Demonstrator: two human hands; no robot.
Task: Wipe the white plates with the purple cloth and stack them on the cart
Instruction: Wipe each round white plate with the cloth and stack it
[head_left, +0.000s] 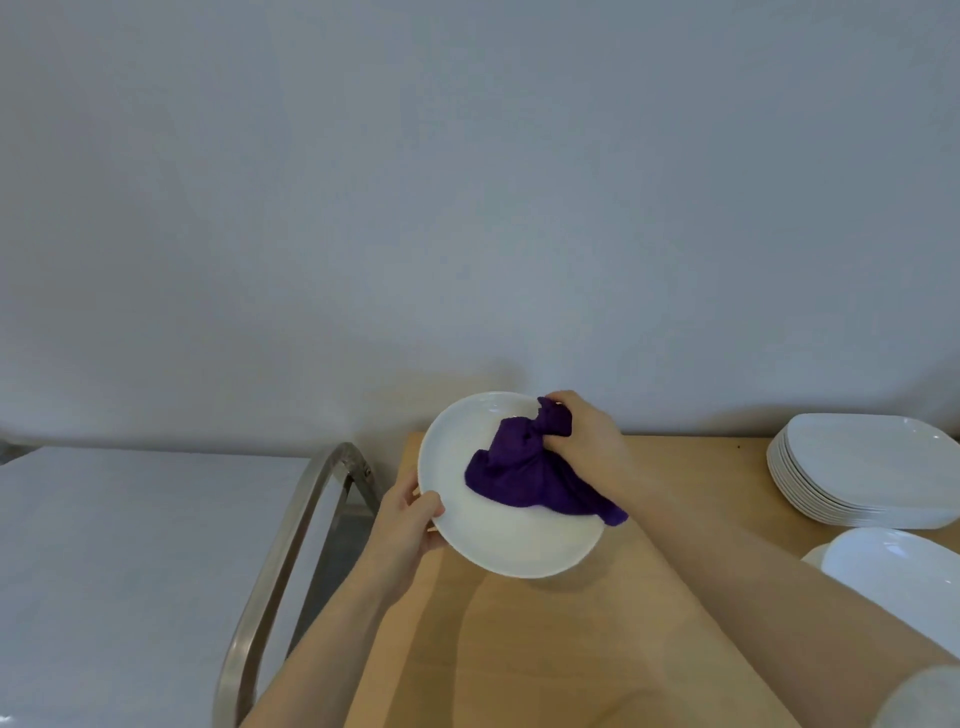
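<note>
Wooden table (597, 649) is carrying a stack of white plates (862, 473) at far right edge, w/ more white plates (904, 577) lying just nearer. Cart (130, 571), white top w/ metal handle (291, 535), is standing at table's left.

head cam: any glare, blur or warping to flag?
Head view: soft, even light; small glare spots on the stacked plates; arm shadows on the table; fisheye bends the cart rail; held plate and cloth slightly soft.

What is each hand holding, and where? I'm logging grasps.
Left hand grips the round plate by its left rim; right hand grips the purple cloth's bunched top.
</note>
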